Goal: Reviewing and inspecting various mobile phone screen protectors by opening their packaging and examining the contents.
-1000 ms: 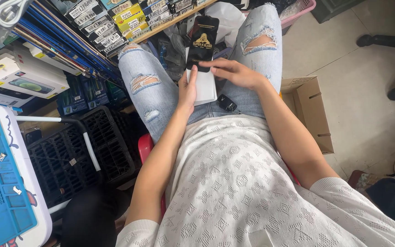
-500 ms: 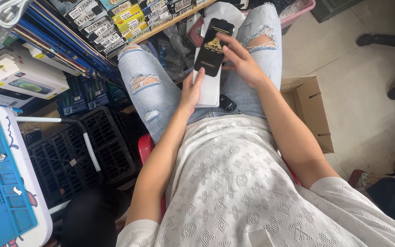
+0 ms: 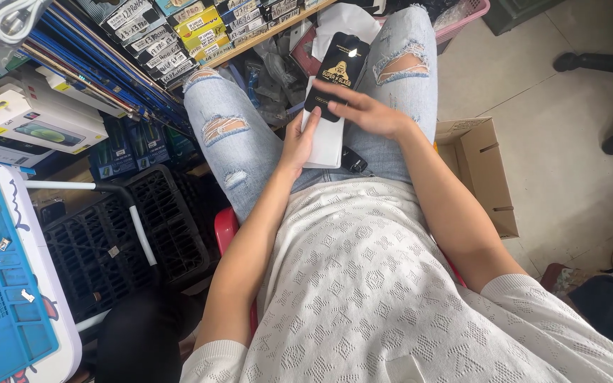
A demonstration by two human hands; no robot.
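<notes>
Cluttered shop corner, seen down over a lap in ripped jeans [image 3: 250, 149].
Left hand [image 3: 299, 142] grips a white box [image 3: 326, 138] on the lap; right hand [image 3: 363, 110], fingers together, presses a black packet [image 3: 335, 74] above it; shelves [image 3: 179, 28] beyond.

One head camera looks steeply down, close over the lap. The fingers [image 3: 335, 96] sit upper centre, floor beyond.

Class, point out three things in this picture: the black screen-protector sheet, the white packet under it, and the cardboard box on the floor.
black screen-protector sheet [image 3: 338, 74], head view, middle of its face.
white packet [image 3: 326, 140], head view, bare lower part.
cardboard box [image 3: 482, 170], head view, its inner side wall.
</notes>
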